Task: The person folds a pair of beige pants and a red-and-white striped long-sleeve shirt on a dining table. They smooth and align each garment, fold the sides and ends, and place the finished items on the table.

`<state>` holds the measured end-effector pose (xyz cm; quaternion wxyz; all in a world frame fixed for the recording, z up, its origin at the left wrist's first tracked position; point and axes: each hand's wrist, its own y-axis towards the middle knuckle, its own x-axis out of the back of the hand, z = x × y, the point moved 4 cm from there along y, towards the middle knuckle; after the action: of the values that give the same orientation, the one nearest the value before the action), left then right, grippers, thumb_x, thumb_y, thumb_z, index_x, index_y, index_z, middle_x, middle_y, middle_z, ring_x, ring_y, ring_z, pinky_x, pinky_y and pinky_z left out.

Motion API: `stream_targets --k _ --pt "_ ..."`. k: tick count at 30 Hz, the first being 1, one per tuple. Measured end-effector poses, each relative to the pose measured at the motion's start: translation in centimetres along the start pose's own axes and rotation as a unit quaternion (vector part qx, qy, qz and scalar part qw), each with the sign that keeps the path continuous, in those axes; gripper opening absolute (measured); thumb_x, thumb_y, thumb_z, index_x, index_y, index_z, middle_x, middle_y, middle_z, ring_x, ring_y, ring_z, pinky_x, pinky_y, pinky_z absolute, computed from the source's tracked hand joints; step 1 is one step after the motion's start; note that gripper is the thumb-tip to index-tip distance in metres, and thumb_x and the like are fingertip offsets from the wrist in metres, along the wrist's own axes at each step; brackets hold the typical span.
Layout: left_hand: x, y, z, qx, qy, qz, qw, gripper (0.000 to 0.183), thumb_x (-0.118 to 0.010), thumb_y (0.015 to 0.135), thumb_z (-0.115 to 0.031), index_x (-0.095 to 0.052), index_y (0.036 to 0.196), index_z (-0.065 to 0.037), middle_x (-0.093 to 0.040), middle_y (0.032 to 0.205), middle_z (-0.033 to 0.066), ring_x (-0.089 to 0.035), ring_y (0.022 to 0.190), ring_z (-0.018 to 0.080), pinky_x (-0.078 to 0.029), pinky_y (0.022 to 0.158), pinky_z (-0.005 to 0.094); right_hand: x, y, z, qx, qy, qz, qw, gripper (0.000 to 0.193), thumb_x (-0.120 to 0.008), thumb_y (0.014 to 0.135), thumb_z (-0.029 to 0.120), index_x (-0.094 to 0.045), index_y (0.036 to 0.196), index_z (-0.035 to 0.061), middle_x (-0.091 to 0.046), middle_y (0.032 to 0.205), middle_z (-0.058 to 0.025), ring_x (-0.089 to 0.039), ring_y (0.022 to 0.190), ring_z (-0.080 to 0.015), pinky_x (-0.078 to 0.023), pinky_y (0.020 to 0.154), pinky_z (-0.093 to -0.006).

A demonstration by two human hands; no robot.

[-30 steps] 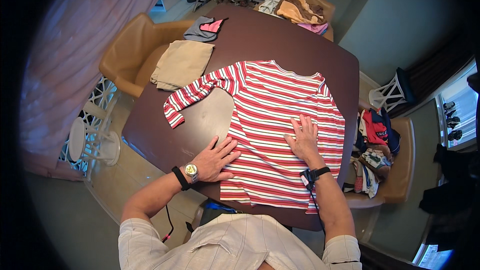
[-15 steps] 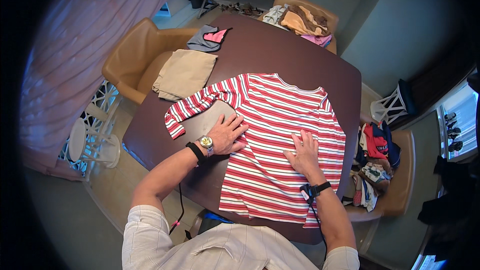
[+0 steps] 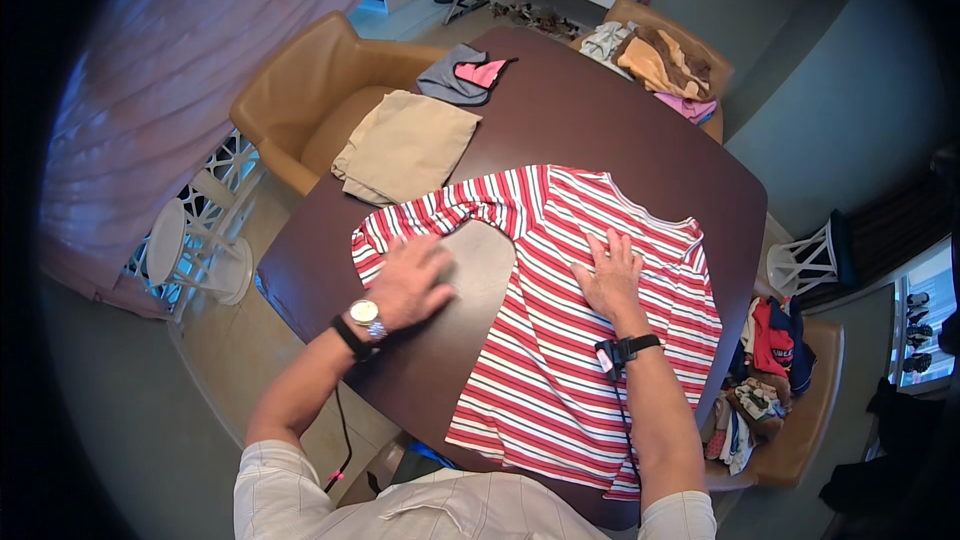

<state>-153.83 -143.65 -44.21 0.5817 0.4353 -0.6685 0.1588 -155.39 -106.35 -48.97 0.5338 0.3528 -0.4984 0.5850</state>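
Observation:
A red-and-white striped long-sleeved shirt (image 3: pixel 590 360) lies spread on the dark brown table (image 3: pixel 620 130), its neckline toward the far right. One sleeve stretches out to the left in a curve. Beside the end of that sleeve is my left hand (image 3: pixel 405 280), somewhat blurred, fingers apart and holding nothing. It partly covers the cuff, and I cannot tell if it touches it. My right hand (image 3: pixel 612 275) rests on the upper body of the shirt, palm down with fingers spread. The shirt's other sleeve is not plainly visible.
Folded beige cloth (image 3: pixel 410 145) and a grey-and-pink cloth (image 3: pixel 465 75) lie at the table's far left. A tan armchair (image 3: pixel 300 80) stands beside them. Clothes pile on a far chair (image 3: pixel 665 60) and a right-hand chair (image 3: pixel 800 420). A white stool (image 3: pixel 195 255) stands left.
My left hand has moved left, from the shirt's side edge to the sleeve's end. My right hand still lies flat, now higher on the shirt. The whole view has shifted.

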Motion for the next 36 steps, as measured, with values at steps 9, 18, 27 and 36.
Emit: stream_targets --k 9,18,27,36 --pt "1.9 -8.5 8.9 0.178 0.062 -0.044 0.981 0.038 -0.085 0.09 -0.021 -0.076 0.124 -0.007 -0.07 0.128 0.0165 -0.066 0.117 0.0385 -0.054 0.1 0.0506 -0.3 0.1 0.3 0.01 0.023 -0.005 1.0 0.073 -0.065 0.105 0.057 -0.052 0.169 0.0224 -0.027 0.183 -0.0223 -0.01 0.173 -0.0447 -0.008 0.136 -0.0683" --pt "3.2 -4.9 14.4 0.429 -0.396 -0.085 0.808 0.015 -0.073 0.108 -0.026 -0.072 0.107 -0.01 -0.071 0.094 -0.0008 -0.07 0.084 0.0145 -0.061 0.079 0.0338 0.1 0.2 0.3 0.011 0.021 -0.006 1.0 0.075 -0.064 0.105 0.058 -0.051 0.17 0.0229 -0.026 0.183 -0.0224 -0.011 0.172 -0.0458 -0.008 0.135 -0.0703" --pt "8.7 4.3 13.2 0.265 -0.695 -0.192 0.641 0.026 -0.065 0.115 -0.034 -0.07 0.126 -0.011 -0.077 0.122 0.007 -0.077 0.114 0.0287 -0.065 0.1 0.0483 0.1 -0.2 -0.3 0.006 0.029 -0.017 0.999 0.075 -0.062 0.106 0.058 -0.049 0.171 0.0232 -0.027 0.183 -0.0209 -0.011 0.172 -0.0451 -0.007 0.136 -0.0698" --pt "10.9 10.0 10.2 0.194 -0.721 -0.184 0.64 0.028 -0.062 0.117 -0.031 -0.07 0.131 -0.008 -0.076 0.127 0.0093 -0.076 0.12 0.0309 -0.065 0.103 0.0503 0.3 -0.8 -0.3 0.006 0.013 -0.013 1.0 0.075 -0.062 0.107 0.059 -0.048 0.172 0.0236 -0.026 0.184 -0.0197 -0.011 0.172 -0.0439 -0.008 0.136 -0.0687"
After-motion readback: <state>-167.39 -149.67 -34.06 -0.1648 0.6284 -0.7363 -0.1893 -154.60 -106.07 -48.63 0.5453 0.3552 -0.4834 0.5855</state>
